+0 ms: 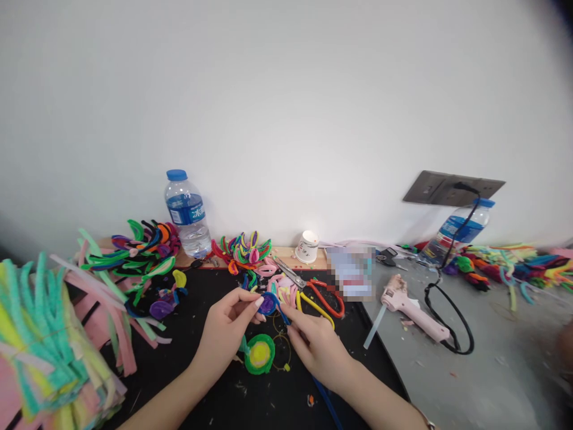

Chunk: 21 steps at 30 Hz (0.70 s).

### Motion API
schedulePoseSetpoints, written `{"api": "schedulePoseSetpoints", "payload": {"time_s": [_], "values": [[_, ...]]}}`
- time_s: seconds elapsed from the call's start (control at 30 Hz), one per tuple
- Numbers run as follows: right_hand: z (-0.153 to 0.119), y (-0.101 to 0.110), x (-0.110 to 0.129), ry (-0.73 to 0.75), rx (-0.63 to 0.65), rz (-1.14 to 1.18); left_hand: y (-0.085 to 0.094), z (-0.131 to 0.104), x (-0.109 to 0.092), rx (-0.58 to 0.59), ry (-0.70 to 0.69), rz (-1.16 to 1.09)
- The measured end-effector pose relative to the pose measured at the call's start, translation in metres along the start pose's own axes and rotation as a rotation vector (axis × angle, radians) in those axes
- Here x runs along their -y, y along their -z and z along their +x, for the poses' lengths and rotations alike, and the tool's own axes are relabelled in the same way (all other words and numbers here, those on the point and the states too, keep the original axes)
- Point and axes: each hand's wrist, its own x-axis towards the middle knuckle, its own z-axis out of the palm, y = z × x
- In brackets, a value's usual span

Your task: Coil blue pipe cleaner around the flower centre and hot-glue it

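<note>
Between both hands is a small coil of blue and purple pipe cleaner. My left hand pinches the coil's left side between thumb and fingers. My right hand is closed on the blue pipe cleaner, whose long tail hangs below that hand to the lower edge of the view. Below the coil, a green and yellow pipe-cleaner disc lies on the black mat. Just beyond my right hand are scissors with red and yellow handles, partly hidden by it.
Pipe-cleaner bundles fill the left side. A water bottle and a paper cup stand by the wall. A pink glue gun with a black cord lies at right; a second bottle leans behind it.
</note>
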Motion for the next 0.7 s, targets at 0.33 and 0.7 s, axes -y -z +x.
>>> {"api": "schedulePoseSetpoints", "payload": {"time_s": [0.33, 0.7], "values": [[-0.0026, -0.0069, -0.0009, -0.004, 0.002, 0.031, 0.0005, -0.0014, 0.0035, 0.013, -0.033, 0.005], [-0.0054, -0.0078, 0.0022, -0.002, 0.009, 0.040, 0.0004, -0.0034, 0.0055, 0.036, -0.088, 0.009]]}}
